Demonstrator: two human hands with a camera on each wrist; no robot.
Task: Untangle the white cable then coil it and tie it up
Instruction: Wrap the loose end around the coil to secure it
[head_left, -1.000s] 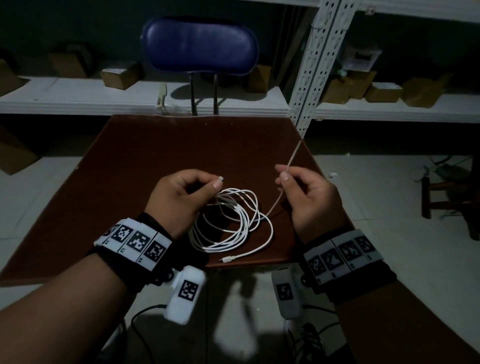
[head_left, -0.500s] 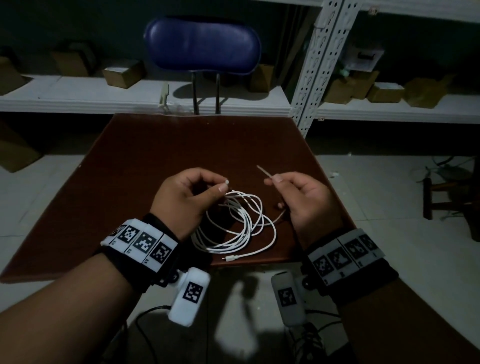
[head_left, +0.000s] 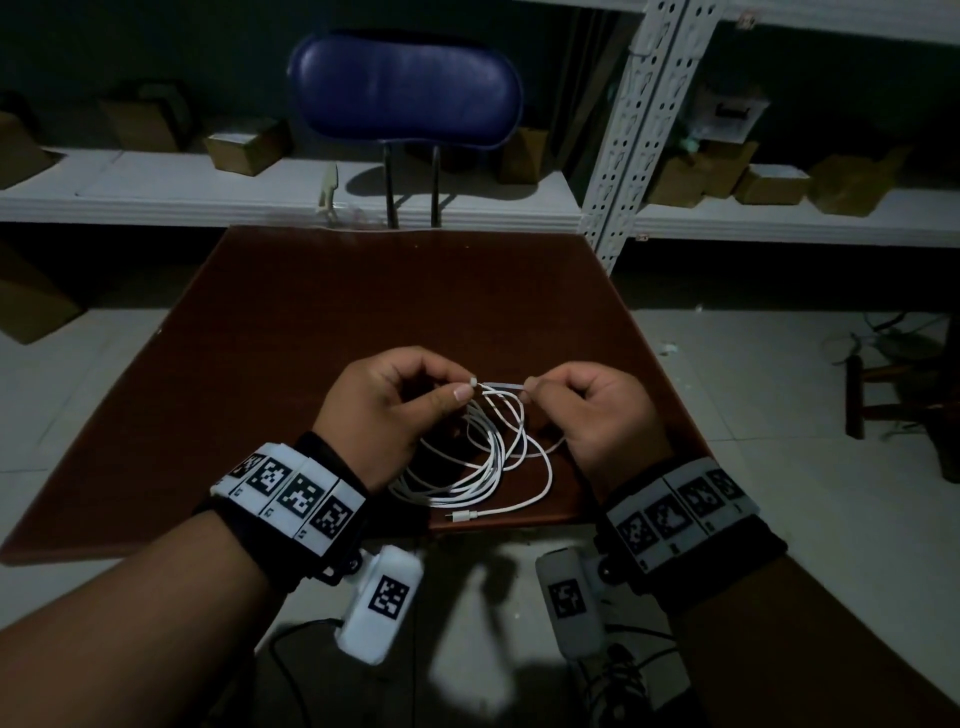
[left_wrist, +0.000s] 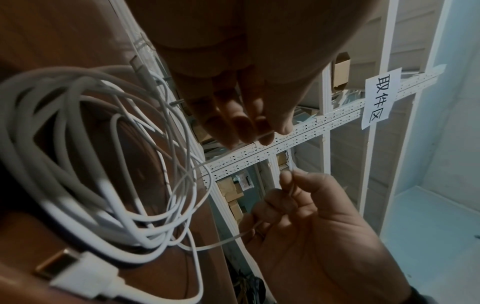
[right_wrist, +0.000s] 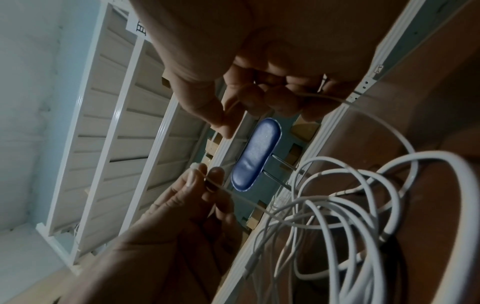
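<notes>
Near the lower middle of the head frame, on the near part of the brown table (head_left: 291, 332), lies the white cable (head_left: 483, 467), gathered into several loose overlapping loops, with one metal-tipped plug (head_left: 460, 516) pointing left by the table's front edge. Above the loops, the left hand (head_left: 395, 410) pinches a thin white tie (head_left: 501, 386) between thumb and forefinger at its small knobbed end, its other fingers curled in. Just to the right, the right hand (head_left: 597, 415) pinches the same tie at its other end, so the short strip spans the small gap between the two hands over the top of the coil. From the left wrist view, the loops (left_wrist: 109, 164) fill the left half of the picture, a plug (left_wrist: 64, 267) large in the lower left, and the right hand (left_wrist: 324, 226) in the lower right holds the thin strip upright between fingertips. From the right wrist view, the left hand (right_wrist: 182, 216) in the lower middle grips the tie's knobbed end (right_wrist: 194, 165), with the cable loops (right_wrist: 350, 216) at the right. Beyond the table's far edge, at the upper middle of the head frame, stands a blue chair (head_left: 405, 88), and white metal shelving (head_left: 623, 156) with cardboard boxes (head_left: 249, 145) runs across the background.
</notes>
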